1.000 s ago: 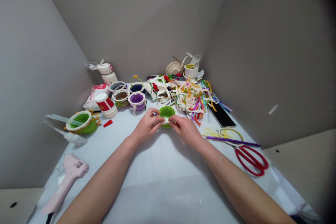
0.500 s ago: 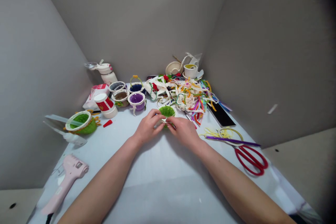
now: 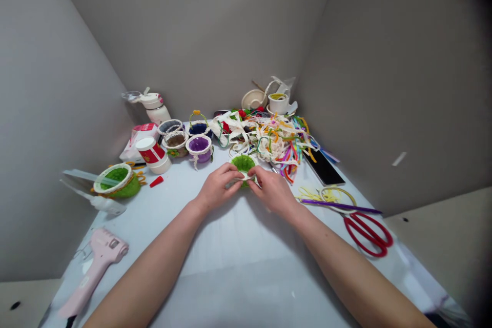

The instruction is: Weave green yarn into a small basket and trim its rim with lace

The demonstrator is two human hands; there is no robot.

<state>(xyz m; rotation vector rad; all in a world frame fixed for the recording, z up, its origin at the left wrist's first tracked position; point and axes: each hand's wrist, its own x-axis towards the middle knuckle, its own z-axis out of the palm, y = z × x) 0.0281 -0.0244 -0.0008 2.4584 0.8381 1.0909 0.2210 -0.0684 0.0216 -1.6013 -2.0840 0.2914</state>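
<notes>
A small green cup (image 3: 243, 163) with a white lace rim stands on the pale table (image 3: 238, 261) in the middle. My left hand (image 3: 216, 189) grips its near left side, fingers pinched on the rim. My right hand (image 3: 271, 189) is closed on its near right side, fingertips pressing the lace strip on the rim. Both thumbs nearly meet at the cup's front.
Behind the cup lies a heap of lace and coloured pipe cleaners (image 3: 273, 139). Several decorated cups (image 3: 199, 144) and a red-and-white cup (image 3: 152, 153) stand at back left, a green basket (image 3: 115, 180) further left. A pink glue gun (image 3: 94, 264) lies near left, red scissors (image 3: 367, 233) and a phone (image 3: 323, 168) right.
Both hands stay on the green cup. Their fingers shifted a little along the rim, and the view moved slightly.
</notes>
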